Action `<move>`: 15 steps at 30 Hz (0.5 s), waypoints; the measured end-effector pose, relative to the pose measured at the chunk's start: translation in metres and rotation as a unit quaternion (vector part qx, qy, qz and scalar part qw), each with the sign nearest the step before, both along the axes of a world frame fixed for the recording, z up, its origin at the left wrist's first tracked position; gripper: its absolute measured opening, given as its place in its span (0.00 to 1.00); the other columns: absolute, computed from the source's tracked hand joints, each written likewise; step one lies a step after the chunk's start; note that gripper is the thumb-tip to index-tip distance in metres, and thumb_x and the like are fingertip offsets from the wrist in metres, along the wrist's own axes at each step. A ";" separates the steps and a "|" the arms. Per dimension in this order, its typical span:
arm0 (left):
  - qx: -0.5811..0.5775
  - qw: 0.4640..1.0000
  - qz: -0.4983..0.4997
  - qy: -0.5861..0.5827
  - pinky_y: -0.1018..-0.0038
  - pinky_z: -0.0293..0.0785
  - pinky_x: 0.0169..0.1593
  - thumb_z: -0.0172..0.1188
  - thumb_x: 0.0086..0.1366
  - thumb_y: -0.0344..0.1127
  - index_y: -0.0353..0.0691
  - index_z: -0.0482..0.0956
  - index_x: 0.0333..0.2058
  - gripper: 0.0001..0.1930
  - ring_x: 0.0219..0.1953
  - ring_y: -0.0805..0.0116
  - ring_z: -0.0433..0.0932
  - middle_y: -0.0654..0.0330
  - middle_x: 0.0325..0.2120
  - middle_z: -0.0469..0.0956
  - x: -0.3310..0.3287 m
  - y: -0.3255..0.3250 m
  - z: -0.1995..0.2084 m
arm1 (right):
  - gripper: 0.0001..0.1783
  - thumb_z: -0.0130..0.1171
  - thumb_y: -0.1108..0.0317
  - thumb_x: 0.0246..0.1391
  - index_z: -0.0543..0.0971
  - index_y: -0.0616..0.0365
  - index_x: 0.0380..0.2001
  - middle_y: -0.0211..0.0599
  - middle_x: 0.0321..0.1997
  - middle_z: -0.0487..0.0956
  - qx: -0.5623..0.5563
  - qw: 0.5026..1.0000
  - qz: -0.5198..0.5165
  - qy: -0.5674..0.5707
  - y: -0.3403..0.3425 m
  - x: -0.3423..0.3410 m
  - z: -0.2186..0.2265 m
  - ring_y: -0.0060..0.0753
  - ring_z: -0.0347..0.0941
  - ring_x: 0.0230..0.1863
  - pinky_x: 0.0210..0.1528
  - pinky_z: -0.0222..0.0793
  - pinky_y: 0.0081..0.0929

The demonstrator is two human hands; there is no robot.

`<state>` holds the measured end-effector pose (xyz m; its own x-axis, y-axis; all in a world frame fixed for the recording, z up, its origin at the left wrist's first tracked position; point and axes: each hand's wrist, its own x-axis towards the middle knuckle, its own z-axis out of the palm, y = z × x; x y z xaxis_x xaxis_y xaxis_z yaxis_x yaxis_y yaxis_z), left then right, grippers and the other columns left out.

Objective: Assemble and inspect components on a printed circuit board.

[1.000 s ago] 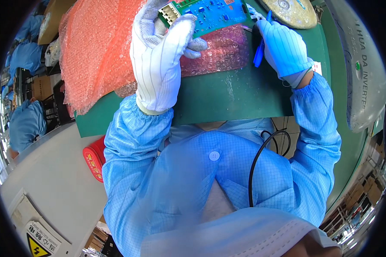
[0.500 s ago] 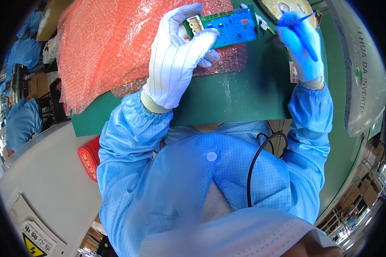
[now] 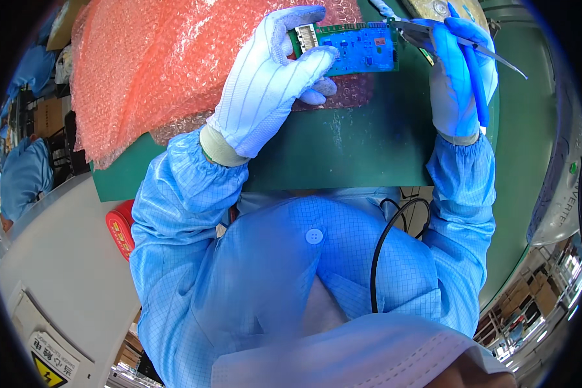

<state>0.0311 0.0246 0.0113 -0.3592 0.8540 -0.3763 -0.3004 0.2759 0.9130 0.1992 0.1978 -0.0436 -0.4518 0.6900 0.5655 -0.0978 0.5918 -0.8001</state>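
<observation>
My left hand [image 3: 268, 81], in a white striped glove, is closed on the left end of a circuit board [image 3: 362, 48]. The board is green-edged with a blue-lit face, and a white connector [image 3: 307, 39] sits by my fingers. In my gloved right hand [image 3: 462, 77] is a blue-handled metal tool [image 3: 477, 84]. Its dark metal jaws [image 3: 412, 31] point left and meet or overlap the board's upper right corner; contact is unclear. From the same hand a slim pointed metal piece [image 3: 507, 63] sticks out rightward; whether it belongs to that tool I cannot tell.
Pink bubble wrap [image 3: 155, 71] covers the left of the green table mat [image 3: 343, 155]. A round metallic object [image 3: 440, 9] lies behind my right hand. A black cable [image 3: 376, 258] hangs before my coat. A red box [image 3: 119, 226] stands left, a grey machine housing [image 3: 562, 187] right.
My right hand has turned, and the metal jaws now reach the board's right end. The board has shifted slightly right and down in the picture, still in my left hand.
</observation>
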 end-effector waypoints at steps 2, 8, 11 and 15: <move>0.003 1.000 -0.014 -0.007 0.77 0.76 0.34 0.57 0.64 0.32 0.32 0.55 0.60 0.29 0.31 0.69 0.78 0.55 0.37 0.70 -0.001 0.000 -0.003 | 0.12 0.59 0.72 0.58 0.73 0.62 0.44 0.39 0.43 0.76 0.005 0.999 0.040 -0.019 0.003 0.000 -0.004 0.30 0.77 0.44 0.49 0.74 0.30; 0.505 0.843 -0.123 0.135 0.77 0.76 0.34 0.57 0.64 0.31 0.32 0.55 0.60 0.29 0.30 0.69 0.78 0.55 0.37 0.70 -0.021 0.008 -0.082 | 0.13 0.57 0.69 0.59 0.71 0.56 0.47 0.43 0.39 0.78 -0.299 0.949 0.080 0.061 -0.014 -0.008 0.004 0.37 0.79 0.40 0.43 0.75 0.34; -0.011 1.000 -0.007 -0.012 0.77 0.76 0.33 0.57 0.64 0.31 0.32 0.55 0.60 0.29 0.30 0.70 0.78 0.54 0.36 0.70 0.001 0.000 -0.005 | 0.13 0.57 0.68 0.59 0.71 0.54 0.46 0.45 0.40 0.79 -0.261 0.958 0.091 0.069 -0.009 -0.003 -0.002 0.39 0.79 0.38 0.42 0.76 0.35; -0.014 1.000 -0.003 -0.024 0.78 0.76 0.32 0.58 0.64 0.32 0.32 0.55 0.59 0.29 0.29 0.71 0.78 0.55 0.34 0.72 0.001 -0.001 -0.005 | 0.12 0.57 0.69 0.59 0.71 0.55 0.45 0.46 0.41 0.79 -0.251 0.963 0.084 0.056 -0.013 -0.006 0.000 0.40 0.79 0.39 0.42 0.77 0.37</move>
<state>0.0319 0.0240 0.0059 -0.3360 0.8445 -0.4171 -0.3415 0.3035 0.8895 0.1927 0.1849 -0.0434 -0.5369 0.8111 0.2320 -0.2613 0.1015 -0.9599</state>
